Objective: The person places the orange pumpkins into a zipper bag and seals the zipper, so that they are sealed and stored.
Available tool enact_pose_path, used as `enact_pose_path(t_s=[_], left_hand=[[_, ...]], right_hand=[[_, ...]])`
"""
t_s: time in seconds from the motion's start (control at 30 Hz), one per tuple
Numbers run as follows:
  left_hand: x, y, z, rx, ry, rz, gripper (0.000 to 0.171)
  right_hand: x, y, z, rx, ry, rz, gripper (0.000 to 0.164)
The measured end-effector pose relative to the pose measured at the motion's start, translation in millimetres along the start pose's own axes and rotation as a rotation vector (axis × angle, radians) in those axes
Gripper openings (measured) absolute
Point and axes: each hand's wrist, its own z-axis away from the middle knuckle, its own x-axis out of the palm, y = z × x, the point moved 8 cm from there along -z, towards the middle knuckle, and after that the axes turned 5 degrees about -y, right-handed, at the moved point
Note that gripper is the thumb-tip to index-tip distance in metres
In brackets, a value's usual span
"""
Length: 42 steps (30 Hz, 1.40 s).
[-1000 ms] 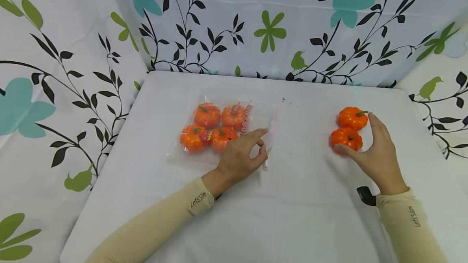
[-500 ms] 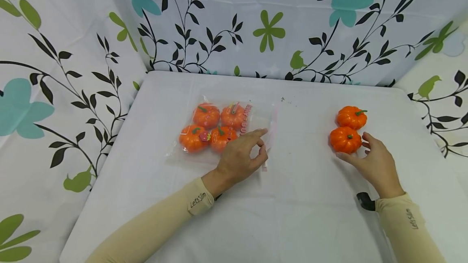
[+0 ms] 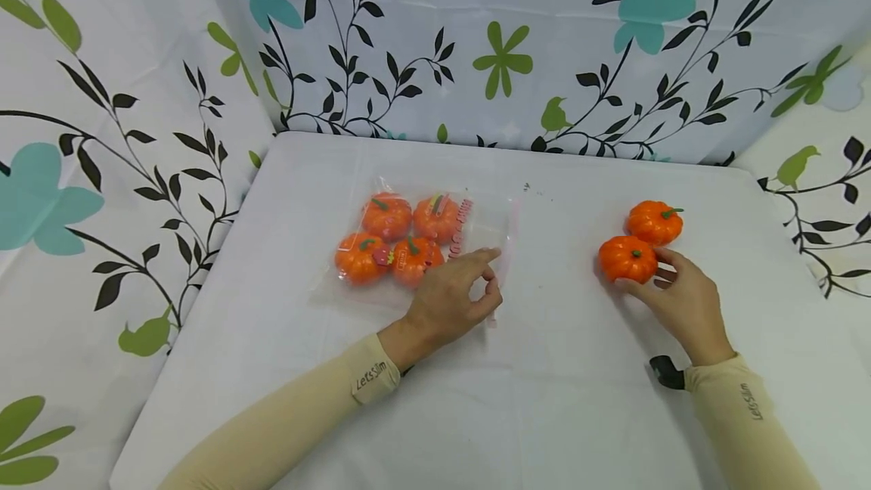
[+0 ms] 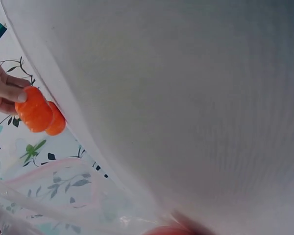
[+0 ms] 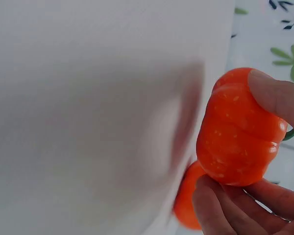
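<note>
My right hand (image 3: 689,312) grips a small orange toy pumpkin (image 3: 626,259) with a green stem, thumb on one side and fingers on the other. In the right wrist view this held pumpkin (image 5: 240,129) casts a shadow on the white cloth. Just behind it sits a second toy pumpkin (image 3: 655,222). To the left, a clear zip bag (image 3: 488,214) with pink lettering and a pink-edged mouth lies flat, with several orange pumpkins (image 3: 388,216) inside. My left hand (image 3: 449,301) pinches the bag near its mouth, thumb and index finger curled toward each other.
A white cloth covers the table (image 3: 544,399), whose far edge meets a hanging curtain (image 3: 435,13) printed with leaves, flowers and birds. Both forearms wear beige sleeves (image 3: 292,422). A black wrist camera (image 3: 667,371) juts out beside the right cuff.
My right hand has come from reaching around both pumpkins to gripping the nearer one, which has shifted left, away from the other. The left hand has barely moved.
</note>
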Motion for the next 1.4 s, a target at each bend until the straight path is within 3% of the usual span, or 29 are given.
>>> enact_pose_path(t_s=[0.27, 0.53, 0.73, 0.97, 1.13, 1.4], left_hand=[[-4.5, -1.8, -1.3, -0.012, 0.034, 0.005, 0.004], [-4.6, 1.4, -5.6, 0.0, 0.029, -0.013, 0.006], [-3.2, 4.5, -6.9, 0.01, 0.019, -0.024, 0.005], [-1.3, 6.0, -6.1, 0.023, 0.012, -0.028, 0.004], [-0.7, 6.3, -5.3, 0.036, 0.014, -0.015, 0.004], [2.4, 3.5, -4.6, 0.036, -0.04, 0.031, 0.006]], right_hand=[[35.0, -77.7, -11.0, -0.141, -0.15, -0.16, 0.092], [75.0, -138.0, -20.3, -0.292, -0.213, -0.228, 0.083], [96.9, -154.9, -27.5, -0.331, -0.233, -0.221, 0.066], [111.1, -161.9, -37.9, -0.369, -0.195, -0.173, 0.042], [117.5, -166.3, -43.5, -0.389, -0.185, -0.129, 0.045], [126.2, -180.4, -46.6, -0.509, -0.187, -0.063, 0.067]])
